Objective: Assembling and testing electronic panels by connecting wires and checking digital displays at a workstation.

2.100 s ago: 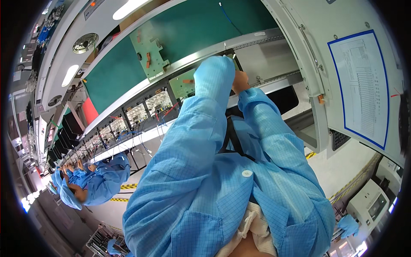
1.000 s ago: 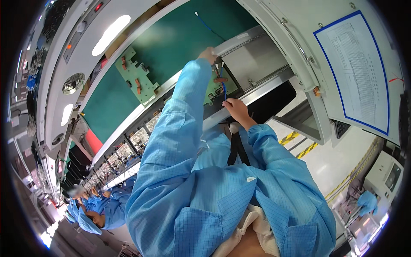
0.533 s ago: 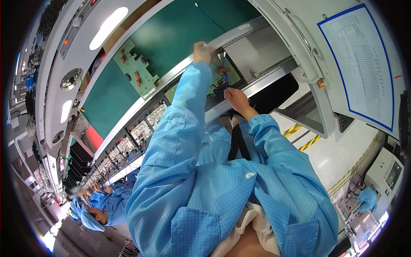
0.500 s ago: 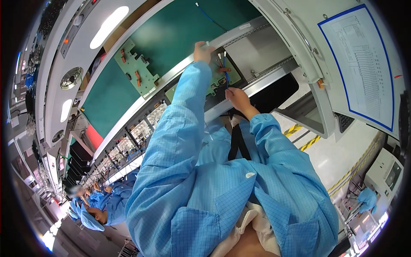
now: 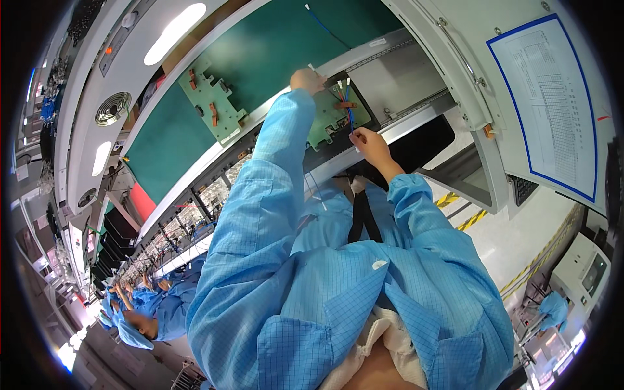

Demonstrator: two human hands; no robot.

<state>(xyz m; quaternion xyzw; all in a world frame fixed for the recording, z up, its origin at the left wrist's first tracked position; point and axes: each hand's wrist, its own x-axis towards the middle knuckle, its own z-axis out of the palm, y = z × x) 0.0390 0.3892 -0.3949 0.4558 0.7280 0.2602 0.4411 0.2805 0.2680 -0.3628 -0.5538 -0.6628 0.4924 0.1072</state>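
Observation:
A green circuit board (image 5: 320, 135) lies in a dark carrier on the conveyor. Blue wires (image 5: 351, 117) with white ends rise from it beside a brown-orange clip (image 5: 346, 104). My right hand (image 5: 373, 147) pinches the lower end of these wires at the near rail, and a small white tip shows below its fingers. At the far rail, my left hand (image 5: 306, 82) is closed, its fingers partly hidden. A small white piece shows just past its fingertips, but what it grips is unclear.
Another green board (image 5: 221, 107) with brown-orange clips rests on the green mat (image 5: 166, 149). A loose blue cable (image 5: 328, 29) lies farther back. A framed sheet (image 5: 549, 104) hangs at right. Co-workers in blue (image 5: 153, 312) sit along the line at left.
My right hand has shifted slightly right, still pinching the blue wires. My left hand has moved slightly down and left. The whole view has shifted a little.

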